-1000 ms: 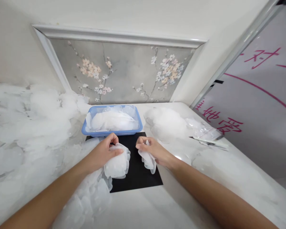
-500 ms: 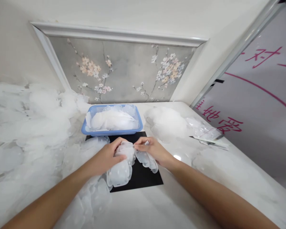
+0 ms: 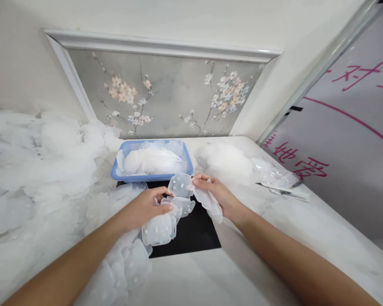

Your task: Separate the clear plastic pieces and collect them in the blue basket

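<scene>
Over a black mat (image 3: 198, 236), my left hand (image 3: 145, 209) is closed on a bunch of thin translucent white plastic pieces (image 3: 158, 229) with wavy edges and small pale spots or holes. Its thumb lies on top of them. My right hand (image 3: 218, 193), farther right, pinches more of these translucent pieces (image 3: 207, 202) between thumb and fingers. One spotted translucent piece (image 3: 179, 185) stands out to the left from the right fingertips, above the left hand's bunch. What exactly these pieces are, I cannot tell.
A blue plastic basket (image 3: 119, 176) with similar white pieces stands behind the mat. A large heap of pieces (image 3: 44, 178) covers the left side. To the right lie a white pile (image 3: 226, 163), a clear bag (image 3: 270, 172) and flat papers (image 3: 287, 193). A whiteboard (image 3: 344, 140) borders the right.
My right hand has moved slightly right and up, with its pieces turned more upright. One spotted piece now shows raised between the hands. My left hand stays nearly in place.
</scene>
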`<action>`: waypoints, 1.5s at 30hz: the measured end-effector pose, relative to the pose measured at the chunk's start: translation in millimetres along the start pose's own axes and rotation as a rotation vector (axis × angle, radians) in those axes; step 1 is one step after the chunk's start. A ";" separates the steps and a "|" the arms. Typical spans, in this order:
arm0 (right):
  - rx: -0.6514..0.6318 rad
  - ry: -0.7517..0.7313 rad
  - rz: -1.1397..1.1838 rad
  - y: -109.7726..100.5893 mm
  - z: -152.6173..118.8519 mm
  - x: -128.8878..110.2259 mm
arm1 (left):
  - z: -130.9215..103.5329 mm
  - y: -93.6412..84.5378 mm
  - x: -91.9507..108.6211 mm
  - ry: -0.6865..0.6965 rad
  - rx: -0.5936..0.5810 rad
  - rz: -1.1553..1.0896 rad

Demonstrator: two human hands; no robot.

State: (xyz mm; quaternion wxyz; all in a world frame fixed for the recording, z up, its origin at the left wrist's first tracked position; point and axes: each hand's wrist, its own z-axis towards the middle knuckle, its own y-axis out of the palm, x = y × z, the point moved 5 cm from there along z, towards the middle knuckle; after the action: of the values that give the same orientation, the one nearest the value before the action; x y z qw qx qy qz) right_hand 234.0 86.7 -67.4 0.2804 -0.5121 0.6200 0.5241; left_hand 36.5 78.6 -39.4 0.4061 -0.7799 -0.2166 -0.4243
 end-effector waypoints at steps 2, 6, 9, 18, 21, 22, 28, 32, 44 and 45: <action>-0.003 0.000 0.012 0.3 0.1 -0.1 | 0.6 -0.9 1.3 0.009 0.034 0.067; 0.007 -0.030 -0.002 -2.0 1.5 -0.4 | 0.2 -1.2 0.7 0.016 0.051 0.078; -0.012 -0.046 -0.078 -3.3 1.5 -2.1 | -0.6 -0.6 1.0 0.031 0.036 0.051; -0.086 -0.309 -0.314 -5.3 -0.5 -14.1 | -4.5 -0.5 10.7 0.041 0.031 -0.040; -0.105 -0.327 -0.432 -3.2 -0.9 -12.7 | -4.2 -0.1 9.3 0.040 0.024 -0.043; -0.102 -0.318 -0.443 -3.0 -0.9 -11.8 | -3.9 0.1 7.8 0.032 0.021 -0.044; -0.091 -0.214 -0.294 -5.3 -0.1 -8.0 | -3.5 0.2 1.7 -0.028 0.013 -0.074; -0.091 -0.126 -0.155 -7.2 3.2 -5.9 | -2.5 -2.6 1.7 -0.007 0.039 -0.096; -0.103 -0.080 -0.057 -10.5 8.4 -4.9 | -3.1 -1.7 1.1 -0.037 0.002 -0.210; -0.108 -0.076 -0.055 -9.2 7.4 -5.9 | -3.5 -2.0 1.2 -0.039 0.002 -0.212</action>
State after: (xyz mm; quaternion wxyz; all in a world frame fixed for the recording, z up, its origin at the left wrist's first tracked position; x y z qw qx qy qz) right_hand 243.1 96.3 -67.7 0.2900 -0.5229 0.5655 0.5681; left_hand 34.1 76.8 -36.4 0.3552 -0.7603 -0.3061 -0.4495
